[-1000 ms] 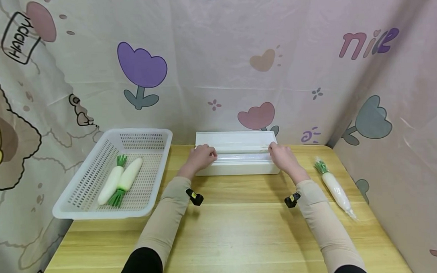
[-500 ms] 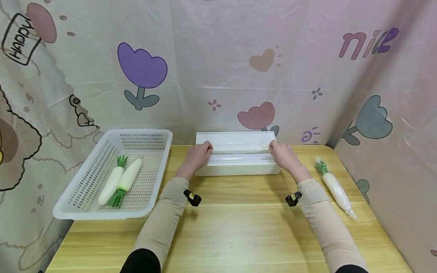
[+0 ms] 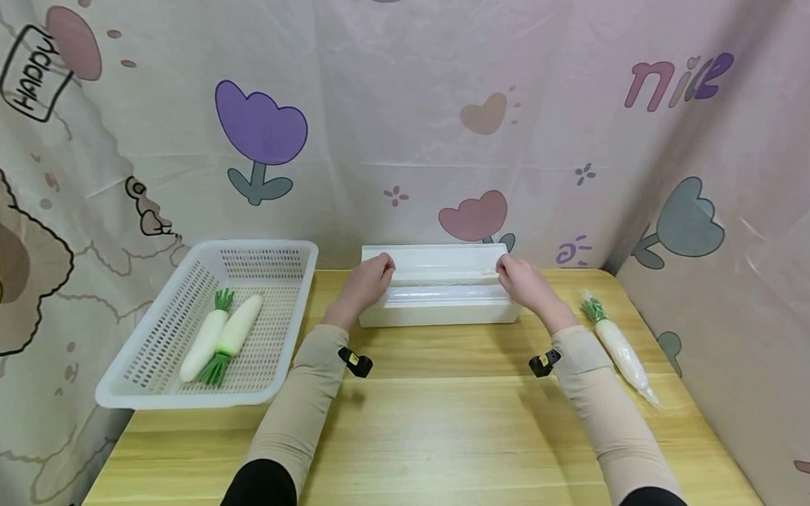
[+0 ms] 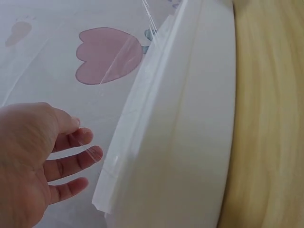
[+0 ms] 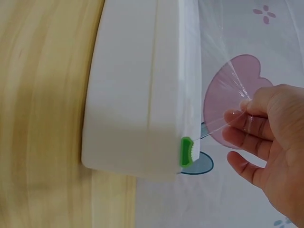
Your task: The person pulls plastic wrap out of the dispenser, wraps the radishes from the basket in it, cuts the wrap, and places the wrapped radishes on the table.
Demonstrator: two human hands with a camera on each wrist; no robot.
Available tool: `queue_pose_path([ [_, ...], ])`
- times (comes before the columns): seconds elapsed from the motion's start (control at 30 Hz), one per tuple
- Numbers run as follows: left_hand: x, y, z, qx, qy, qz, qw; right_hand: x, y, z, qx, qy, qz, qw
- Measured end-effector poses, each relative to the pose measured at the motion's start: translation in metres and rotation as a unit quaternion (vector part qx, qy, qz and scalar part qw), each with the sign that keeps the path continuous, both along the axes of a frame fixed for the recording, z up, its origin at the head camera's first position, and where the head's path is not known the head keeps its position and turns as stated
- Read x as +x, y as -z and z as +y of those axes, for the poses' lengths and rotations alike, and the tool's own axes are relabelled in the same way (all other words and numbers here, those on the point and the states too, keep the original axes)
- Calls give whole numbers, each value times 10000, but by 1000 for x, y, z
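A white cling film box point(image 3: 441, 315) stands at the back of the table with its lid point(image 3: 438, 253) raised behind it. My left hand point(image 3: 366, 285) pinches the clear cling film at its left end, thumb against forefinger. At the right end my right hand point(image 3: 528, 286) pinches the film too. In the right wrist view the cling film point(image 5: 236, 81) gathers in creases toward the fingertips. A green slider point(image 5: 186, 152) sits at that end of the box. The left wrist view shows the left hand point(image 4: 28, 156) just off the box edge, with film between thumb and forefinger.
On the left, a white plastic basket point(image 3: 112, 401) holds two white radishes point(image 3: 241, 324) with green tops. A third radish point(image 3: 619, 350), wrapped in clear film, lies at the right table edge. A printed curtain point(image 3: 387, 119) hangs close behind the box.
My left hand has shifted slightly left and up from the box's left end, its fingers closing on the film. The right hand has risen a little. Basket and radishes stay put.
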State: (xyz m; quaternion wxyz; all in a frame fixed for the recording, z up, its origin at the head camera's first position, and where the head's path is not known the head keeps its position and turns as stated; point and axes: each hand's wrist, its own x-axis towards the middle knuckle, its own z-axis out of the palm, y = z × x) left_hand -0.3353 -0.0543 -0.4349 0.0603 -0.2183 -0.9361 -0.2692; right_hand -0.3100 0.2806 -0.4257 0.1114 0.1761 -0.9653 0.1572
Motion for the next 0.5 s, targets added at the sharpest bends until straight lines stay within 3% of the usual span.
queue_pose_path([
  [0.3, -2, -12, -1, 82, 70, 55, 9999, -1, -10, 6, -352, -45, -264, 9990],
  [0.5, -4, -24, -6, 237, 169, -110, 9995, 2, -24, 8, -566, -136, -461, 9972],
])
